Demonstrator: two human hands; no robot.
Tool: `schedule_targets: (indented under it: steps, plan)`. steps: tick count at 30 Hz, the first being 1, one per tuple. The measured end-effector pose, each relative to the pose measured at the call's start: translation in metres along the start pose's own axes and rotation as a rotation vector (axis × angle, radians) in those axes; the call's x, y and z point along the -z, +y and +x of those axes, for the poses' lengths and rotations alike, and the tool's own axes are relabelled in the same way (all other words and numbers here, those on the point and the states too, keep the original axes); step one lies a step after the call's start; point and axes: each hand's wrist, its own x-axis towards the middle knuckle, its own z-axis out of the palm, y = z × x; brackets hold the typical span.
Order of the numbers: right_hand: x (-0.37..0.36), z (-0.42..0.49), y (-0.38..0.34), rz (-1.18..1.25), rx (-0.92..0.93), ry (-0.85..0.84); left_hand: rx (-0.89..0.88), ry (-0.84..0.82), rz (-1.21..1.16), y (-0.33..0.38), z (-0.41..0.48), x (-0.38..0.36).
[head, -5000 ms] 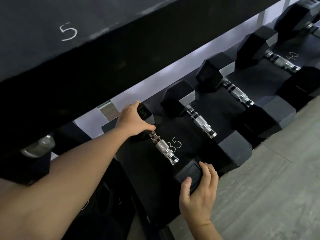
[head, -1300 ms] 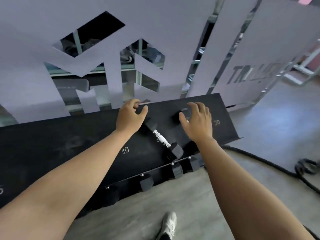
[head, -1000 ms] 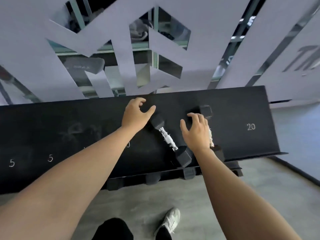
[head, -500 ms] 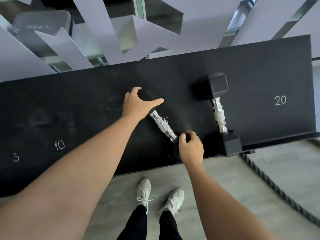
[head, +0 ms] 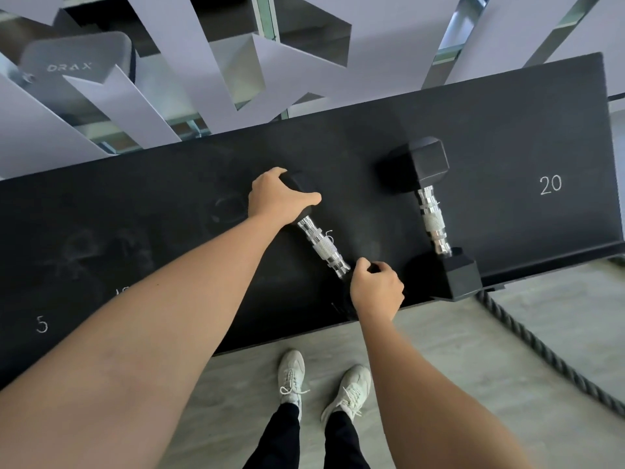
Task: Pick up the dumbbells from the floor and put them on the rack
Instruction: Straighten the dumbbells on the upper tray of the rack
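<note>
A small black dumbbell with a chrome handle point(head: 323, 247) lies at a slant on the top shelf of the black rack point(head: 152, 231). My left hand point(head: 279, 198) is clamped over its far head and my right hand point(head: 375, 289) over its near head, close to the shelf's front edge. Both heads are mostly hidden under my hands. To the right, a larger black hex dumbbell point(head: 433, 214) rests on the same shelf, apart from my hands, its near head at the front lip.
Chalk numbers mark the shelf: a 5 point(head: 42, 323) at the left, a 20 point(head: 550, 185) at the right. A thick battle rope point(head: 548, 353) runs over the grey floor at the right. My feet point(head: 321, 380) stand just before the rack. A white cut-out wall panel point(head: 203, 62) stands behind.
Five seconds ago my hands held a dumbbell on the lower 35 shelf. Since one second ago my right hand slid from the larger dumbbell to the small dumbbell's near head.
</note>
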Motion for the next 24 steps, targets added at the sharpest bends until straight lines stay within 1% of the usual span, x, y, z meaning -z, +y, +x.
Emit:
schedule_targets:
  steps: [8,14,18,21,24]
  plan:
    - [-0.031,-0.039,0.004,0.183,-0.144,-0.016,-0.215,-0.104,0.219,0.016,0.008,0.005]
    - [-0.030,-0.041,0.008,0.149,-0.154,-0.035,-0.268,-0.172,0.304,0.029,0.009,-0.004]
    - [-0.030,-0.041,0.008,0.136,-0.134,-0.045,-0.264,-0.163,0.329,0.029,0.010,-0.005]
    - [-0.029,-0.041,0.007,0.162,-0.135,-0.053,-0.259,-0.186,0.358,0.029,0.010,-0.004]
    - [-0.025,-0.039,0.006,0.149,-0.141,-0.105,-0.265,-0.213,0.379,0.030,0.010,-0.003]
